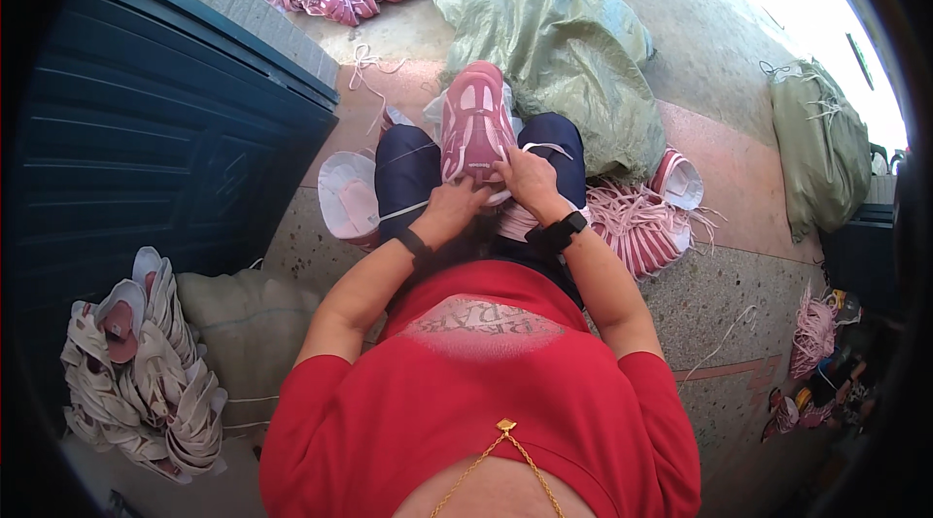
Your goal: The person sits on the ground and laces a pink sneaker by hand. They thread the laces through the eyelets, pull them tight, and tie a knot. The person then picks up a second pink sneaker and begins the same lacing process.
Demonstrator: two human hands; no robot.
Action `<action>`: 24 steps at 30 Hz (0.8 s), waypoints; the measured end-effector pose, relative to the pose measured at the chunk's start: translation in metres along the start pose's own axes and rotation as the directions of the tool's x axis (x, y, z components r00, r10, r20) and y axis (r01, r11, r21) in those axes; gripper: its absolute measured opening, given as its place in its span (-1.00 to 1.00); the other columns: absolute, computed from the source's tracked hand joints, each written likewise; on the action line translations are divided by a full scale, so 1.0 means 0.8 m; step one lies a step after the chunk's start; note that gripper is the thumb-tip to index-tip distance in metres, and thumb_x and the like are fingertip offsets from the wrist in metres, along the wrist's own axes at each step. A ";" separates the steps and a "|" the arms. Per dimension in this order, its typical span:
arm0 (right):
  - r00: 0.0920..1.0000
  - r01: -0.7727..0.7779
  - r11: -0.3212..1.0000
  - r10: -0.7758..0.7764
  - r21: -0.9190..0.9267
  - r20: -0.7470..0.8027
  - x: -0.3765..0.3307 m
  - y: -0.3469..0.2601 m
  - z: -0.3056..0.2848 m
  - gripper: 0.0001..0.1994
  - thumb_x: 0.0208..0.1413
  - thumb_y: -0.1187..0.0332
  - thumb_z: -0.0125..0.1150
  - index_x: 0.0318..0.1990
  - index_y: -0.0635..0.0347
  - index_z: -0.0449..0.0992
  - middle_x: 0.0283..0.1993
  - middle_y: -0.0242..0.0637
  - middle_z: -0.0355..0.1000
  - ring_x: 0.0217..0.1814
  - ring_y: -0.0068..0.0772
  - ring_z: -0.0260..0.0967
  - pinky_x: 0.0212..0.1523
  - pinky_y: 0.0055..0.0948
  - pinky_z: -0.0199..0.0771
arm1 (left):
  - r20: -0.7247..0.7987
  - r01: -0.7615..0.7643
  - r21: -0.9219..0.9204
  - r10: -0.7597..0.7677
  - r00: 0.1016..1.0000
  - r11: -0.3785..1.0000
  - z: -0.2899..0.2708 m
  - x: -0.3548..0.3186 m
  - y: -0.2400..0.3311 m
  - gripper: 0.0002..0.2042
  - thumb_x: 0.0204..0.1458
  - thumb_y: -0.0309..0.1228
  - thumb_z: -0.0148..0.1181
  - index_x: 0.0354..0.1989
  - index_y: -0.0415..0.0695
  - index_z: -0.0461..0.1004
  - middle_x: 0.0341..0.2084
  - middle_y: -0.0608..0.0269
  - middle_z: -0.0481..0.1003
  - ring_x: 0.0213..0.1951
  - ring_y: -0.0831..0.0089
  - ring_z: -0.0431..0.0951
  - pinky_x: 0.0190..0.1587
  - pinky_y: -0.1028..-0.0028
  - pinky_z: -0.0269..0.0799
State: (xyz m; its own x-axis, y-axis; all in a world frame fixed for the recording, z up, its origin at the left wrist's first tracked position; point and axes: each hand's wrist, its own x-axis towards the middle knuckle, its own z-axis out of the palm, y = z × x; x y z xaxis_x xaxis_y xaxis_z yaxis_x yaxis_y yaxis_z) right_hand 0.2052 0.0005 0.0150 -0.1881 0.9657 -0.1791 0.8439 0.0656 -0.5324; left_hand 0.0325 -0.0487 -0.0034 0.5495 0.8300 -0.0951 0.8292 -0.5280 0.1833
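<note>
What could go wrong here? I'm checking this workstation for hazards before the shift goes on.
The pink shoe rests on the person's knees, steadied only by the left hand and right hand at its near end; it might slide off. Loose laces on the floor could tangle or trip. The stacked pale shoes might topple.

The single head-worn camera is looking steeply down from above the person's chest, facing forward over the lap toward the speckled floor (719,285). It is sitting close, so the red shirt (486,392) is filling the lower frame and both forearms are entering from below. The fisheye lens is bending the blue door (146,149) at the left (a dark rim is ringing the picture's edges).
</note>
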 end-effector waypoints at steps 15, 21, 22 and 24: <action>0.927 0.334 0.729 -0.138 0.598 -0.350 0.050 -0.041 -0.272 -0.67 0.29 0.24 -0.15 0.08 0.23 0.32 -0.53 -0.47 0.27 -0.44 -0.64 0.20 -0.42 -0.58 0.24 | -0.228 -0.159 -0.193 0.113 0.967 0.968 -0.085 -0.009 -0.047 -0.69 -0.14 -0.50 0.17 -0.15 -0.16 0.43 -0.18 0.20 0.43 -0.14 0.18 0.41 -0.01 0.28 0.30; 0.982 0.152 0.951 -0.175 0.268 0.065 0.043 -0.057 -0.158 -0.56 0.22 0.30 -0.08 0.22 0.23 0.09 -0.57 -0.14 0.35 -0.48 -0.26 0.35 -0.35 -0.32 0.34 | -0.196 0.211 -0.180 -0.245 0.949 0.961 -0.058 0.036 -0.101 -0.76 -0.21 -0.45 0.17 -0.29 -0.20 0.51 -0.08 0.06 0.37 0.08 0.01 0.27 0.07 0.31 0.24; 0.974 0.219 0.964 -0.226 0.151 0.029 0.038 -0.043 -0.131 -0.57 0.22 0.31 -0.08 0.19 0.24 0.11 -0.55 -0.07 0.38 -0.47 -0.17 0.38 -0.36 -0.28 0.34 | -0.198 0.178 -0.145 -0.205 0.959 0.973 -0.052 0.038 -0.102 -0.77 -0.22 -0.43 0.18 -0.32 -0.20 0.52 -0.06 0.06 0.36 0.10 -0.01 0.24 0.08 0.29 0.23; 0.977 0.212 0.975 -0.211 0.073 -0.018 0.025 -0.012 -0.090 -0.61 0.20 0.31 -0.07 0.14 0.25 0.16 -0.51 0.02 0.40 -0.44 -0.04 0.41 -0.37 -0.23 0.35 | -0.051 0.170 -0.060 -0.173 0.984 0.984 -0.047 0.044 -0.104 -0.77 -0.23 -0.39 0.19 -0.37 -0.21 0.54 -0.01 0.05 0.34 0.13 -0.05 0.20 0.11 0.25 0.20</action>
State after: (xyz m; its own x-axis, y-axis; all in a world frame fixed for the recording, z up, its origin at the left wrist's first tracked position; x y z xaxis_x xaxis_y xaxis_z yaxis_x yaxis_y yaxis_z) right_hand 0.2293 0.0373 0.0761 -0.3532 0.9343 -0.0478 0.7461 0.2504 -0.6169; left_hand -0.0207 0.0313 0.0149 0.3920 0.9168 -0.0756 0.9028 -0.3676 0.2234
